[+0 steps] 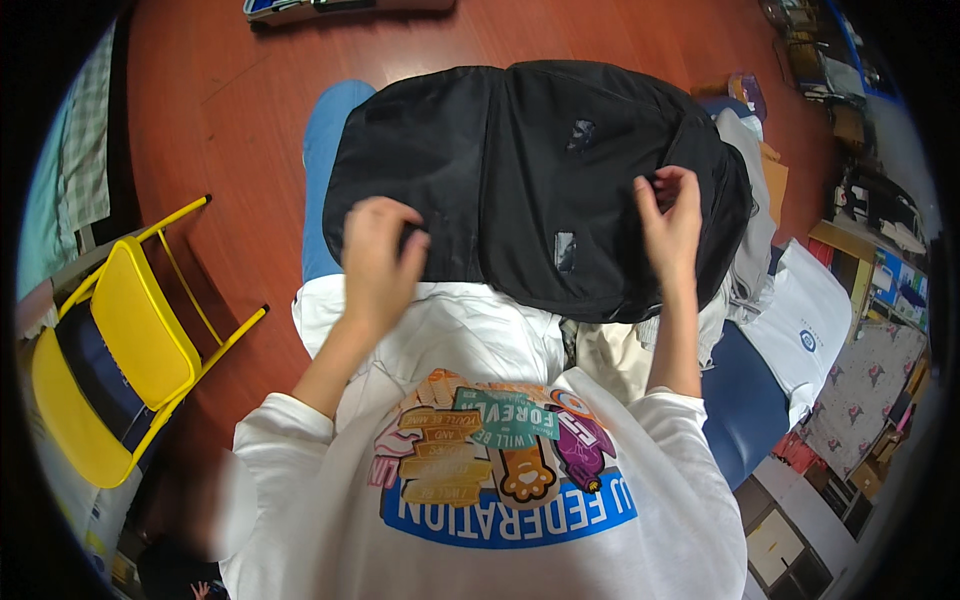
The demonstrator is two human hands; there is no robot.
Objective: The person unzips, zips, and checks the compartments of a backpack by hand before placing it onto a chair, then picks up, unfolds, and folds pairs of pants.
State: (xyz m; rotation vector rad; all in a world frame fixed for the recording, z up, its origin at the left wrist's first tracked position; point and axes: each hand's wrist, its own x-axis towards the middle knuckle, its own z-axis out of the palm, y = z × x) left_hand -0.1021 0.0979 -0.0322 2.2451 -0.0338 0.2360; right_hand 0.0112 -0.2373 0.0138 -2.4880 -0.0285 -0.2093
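Observation:
A black fabric bag (560,210) lies across my lap, its wide flap (420,140) folded out to the left. Two small shiny rectangular patches (566,252) show on the bag's body. Over the flap's near left part is my left hand (380,250), fingers bent and thumb apart, with nothing seen in its grasp. Near the bag's right side, my right hand (672,215) has its thumb and fingers parted over the black fabric; whether the fingertips touch it I cannot tell. White cloth (450,325) lies under the bag's near edge.
A yellow folding chair (145,350) stands at the left on the reddish floor (230,110). On the right, folded clothes (750,270) and a white packet (805,320) rest on a dark blue surface (740,400). Part of an open case (330,8) shows at the far edge.

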